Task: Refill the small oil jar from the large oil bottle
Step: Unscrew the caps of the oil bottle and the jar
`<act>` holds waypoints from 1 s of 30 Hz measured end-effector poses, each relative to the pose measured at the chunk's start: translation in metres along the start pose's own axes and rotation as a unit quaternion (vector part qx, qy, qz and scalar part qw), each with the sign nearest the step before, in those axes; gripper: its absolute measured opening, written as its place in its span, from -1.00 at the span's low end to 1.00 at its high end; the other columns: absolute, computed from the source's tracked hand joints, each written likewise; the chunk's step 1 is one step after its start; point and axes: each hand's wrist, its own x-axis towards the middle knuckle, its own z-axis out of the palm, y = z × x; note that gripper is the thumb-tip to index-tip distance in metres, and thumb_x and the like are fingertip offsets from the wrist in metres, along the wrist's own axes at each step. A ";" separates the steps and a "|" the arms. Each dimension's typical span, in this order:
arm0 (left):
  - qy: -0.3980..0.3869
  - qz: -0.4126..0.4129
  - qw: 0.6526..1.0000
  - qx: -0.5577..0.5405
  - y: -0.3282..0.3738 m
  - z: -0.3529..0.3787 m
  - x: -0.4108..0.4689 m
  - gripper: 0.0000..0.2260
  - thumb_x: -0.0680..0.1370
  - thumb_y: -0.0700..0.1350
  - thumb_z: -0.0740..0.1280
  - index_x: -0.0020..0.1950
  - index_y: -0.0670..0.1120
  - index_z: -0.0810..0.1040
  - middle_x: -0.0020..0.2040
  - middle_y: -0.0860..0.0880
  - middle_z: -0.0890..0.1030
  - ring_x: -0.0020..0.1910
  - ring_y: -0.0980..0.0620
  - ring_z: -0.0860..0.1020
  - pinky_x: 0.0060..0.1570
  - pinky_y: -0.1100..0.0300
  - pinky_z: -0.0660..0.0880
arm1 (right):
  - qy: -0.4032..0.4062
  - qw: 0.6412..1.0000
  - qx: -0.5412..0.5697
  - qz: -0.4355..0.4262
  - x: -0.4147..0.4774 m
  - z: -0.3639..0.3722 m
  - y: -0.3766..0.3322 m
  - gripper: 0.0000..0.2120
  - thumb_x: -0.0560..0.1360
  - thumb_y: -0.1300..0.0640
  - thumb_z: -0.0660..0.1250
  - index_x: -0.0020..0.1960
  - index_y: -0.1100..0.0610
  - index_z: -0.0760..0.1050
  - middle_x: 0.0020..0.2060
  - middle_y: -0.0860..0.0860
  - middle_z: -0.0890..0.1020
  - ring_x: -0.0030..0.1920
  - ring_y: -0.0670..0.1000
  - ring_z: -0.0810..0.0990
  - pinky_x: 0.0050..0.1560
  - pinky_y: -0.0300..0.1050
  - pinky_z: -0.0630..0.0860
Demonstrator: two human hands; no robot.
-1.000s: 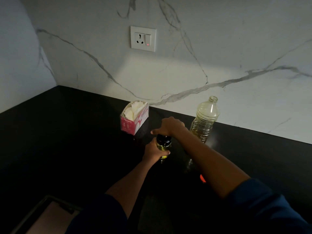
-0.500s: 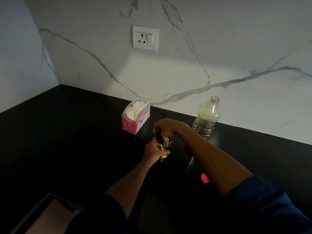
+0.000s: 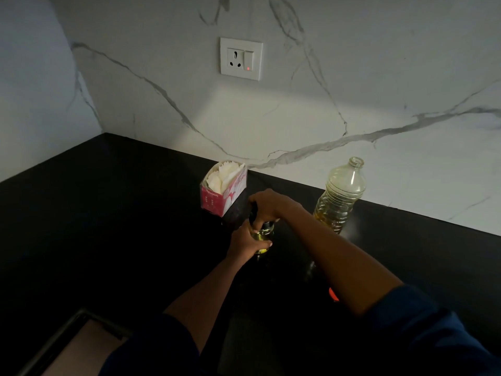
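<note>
Standing on the black desk (image 3: pixel 108 213), which runs wide to its left, the small oil jar (image 3: pixel 262 235) shows yellow oil. The left hand (image 3: pixel 245 244) wraps its fingers round the glass; the right hand (image 3: pixel 268 204) grips the dark top. The large oil bottle (image 3: pixel 339 199) stands uncapped near the wall (image 3: pixel 379 77). Lettering on the pink tissue box (image 3: pixel 223 192) is blurred.

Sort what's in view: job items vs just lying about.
Job: small oil jar, gripped by left hand, right hand on its top; large oil bottle, uncapped.
Lying about: tissue box; wall socket; small red object, unidentifiable.
</note>
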 end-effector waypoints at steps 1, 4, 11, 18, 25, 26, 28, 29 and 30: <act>0.000 -0.002 1.000 -0.003 0.000 -0.001 0.001 -0.37 0.29 -0.09 0.54 0.30 -0.09 0.39 0.21 -0.04 0.53 0.24 -0.03 0.48 0.23 0.12 0.42 | 0.000 0.999 0.032 0.002 0.001 -0.003 0.003 -0.44 0.30 0.15 0.51 0.25 0.13 0.39 0.15 0.10 0.50 0.07 0.09 0.52 -0.19 -0.20 0.54; 0.008 0.003 1.000 -0.002 -0.003 -0.004 0.004 -0.33 0.29 -0.10 0.55 0.34 -0.07 0.36 0.25 -0.04 0.51 0.27 -0.03 0.46 0.25 0.14 0.37 | 0.047 0.989 0.143 0.005 0.003 -0.014 0.017 -0.47 0.30 0.19 0.52 0.20 0.15 0.40 0.18 0.13 0.45 0.07 0.11 0.47 -0.23 -0.21 0.53; 0.044 0.012 0.999 0.023 -0.011 -0.007 0.009 -0.31 0.26 -0.06 0.57 0.33 -0.06 0.38 0.22 -0.04 0.55 0.25 -0.02 0.48 0.22 0.18 0.38 | 0.106 0.967 0.199 0.122 0.019 0.016 0.066 -0.45 0.29 0.21 0.51 0.21 0.18 0.37 0.21 0.18 0.46 0.20 0.16 0.45 0.08 -0.03 0.46; 0.044 0.005 0.998 0.043 -0.012 -0.006 0.013 -0.26 0.26 -0.04 0.56 0.37 -0.05 0.34 0.27 -0.03 0.51 0.29 -0.03 0.45 0.28 0.13 0.35 | 0.056 0.964 0.207 0.157 0.030 0.070 0.077 -0.15 0.29 0.26 0.52 0.45 0.13 0.15 0.37 0.20 0.33 0.37 0.22 0.33 0.34 0.11 0.36; 0.044 -0.010 0.998 0.046 -0.014 -0.005 0.015 -0.22 0.25 -0.03 0.56 0.40 -0.04 0.31 0.30 -0.03 0.48 0.32 -0.04 0.42 0.32 0.06 0.36 | 0.083 0.956 0.234 0.158 0.030 0.079 0.081 -0.02 0.27 0.28 0.53 0.49 0.08 0.02 0.38 0.23 0.31 0.38 0.25 0.31 0.33 0.16 0.36; 0.046 -0.014 0.998 0.045 -0.014 -0.005 0.015 -0.22 0.25 -0.03 0.56 0.40 -0.05 0.30 0.30 -0.04 0.48 0.32 -0.05 0.42 0.33 0.05 0.36 | 0.087 0.956 0.233 0.153 0.029 0.080 0.082 -0.01 0.26 0.26 0.54 0.50 0.07 0.00 0.39 0.22 0.31 0.39 0.24 0.29 0.34 0.16 0.35; 0.048 -0.015 0.998 0.045 -0.013 -0.004 0.015 -0.23 0.26 -0.04 0.56 0.40 -0.05 0.30 0.31 -0.04 0.47 0.33 -0.05 0.41 0.34 0.05 0.34 | 0.103 0.961 0.218 0.138 0.025 0.082 0.083 0.00 0.26 0.19 0.55 0.50 0.05 0.01 0.40 0.17 0.31 0.41 0.22 0.27 0.36 0.16 0.33; 0.049 -0.014 0.998 0.047 -0.013 -0.004 0.014 -0.23 0.27 -0.04 0.56 0.40 -0.05 0.30 0.31 -0.04 0.47 0.33 -0.05 0.40 0.34 0.06 0.33 | 0.120 0.962 0.207 0.130 0.020 0.083 0.084 -0.03 0.27 0.14 0.55 0.49 0.05 0.04 0.40 0.14 0.32 0.41 0.19 0.28 0.35 0.16 0.34; 0.051 -0.014 0.998 0.046 -0.014 -0.004 0.013 -0.24 0.27 -0.05 0.56 0.40 -0.06 0.31 0.30 -0.04 0.48 0.33 -0.05 0.41 0.34 0.06 0.33 | 0.149 0.962 0.193 0.122 0.014 0.084 0.084 -0.10 0.29 0.09 0.53 0.48 0.04 0.09 0.39 0.11 0.33 0.40 0.16 0.29 0.33 0.14 0.36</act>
